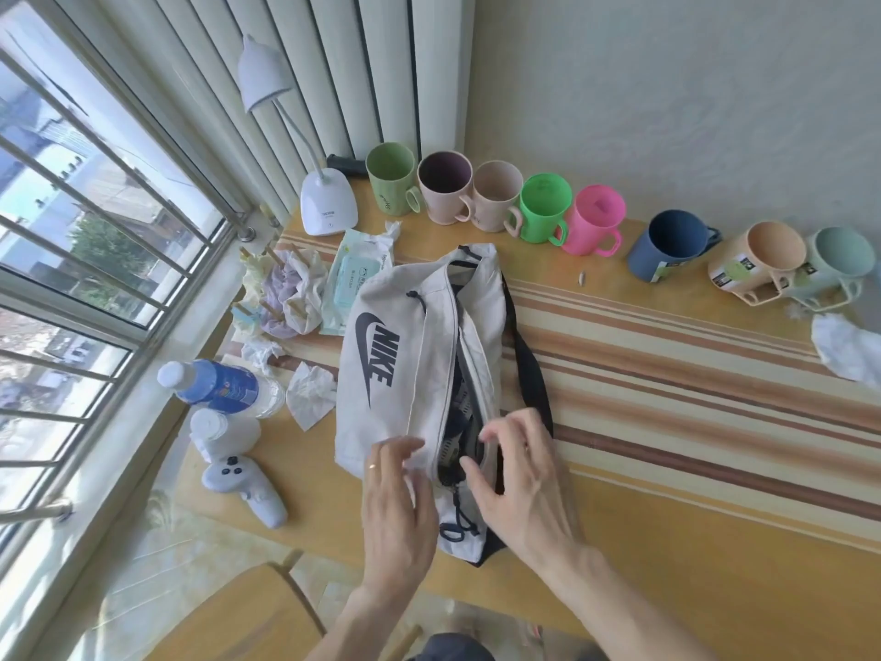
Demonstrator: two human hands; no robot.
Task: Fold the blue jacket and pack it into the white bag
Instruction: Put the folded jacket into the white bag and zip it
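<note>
The white bag, with a dark logo on its side, lies on the striped table. Its long zipper runs down the middle and gapes at the near end. Dark blue jacket fabric shows inside that gap. My left hand rests on the bag's near left side with fingers spread. At the near end of the opening, my right hand has its fingers curled at the zipper edge. Whether it pinches the fabric is unclear. A black strap trails along the bag's right side.
A row of several coloured mugs lines the far edge. A white desk lamp, wipes pack, crumpled tissues, a water bottle and a white controller crowd the left. A chair back is near me.
</note>
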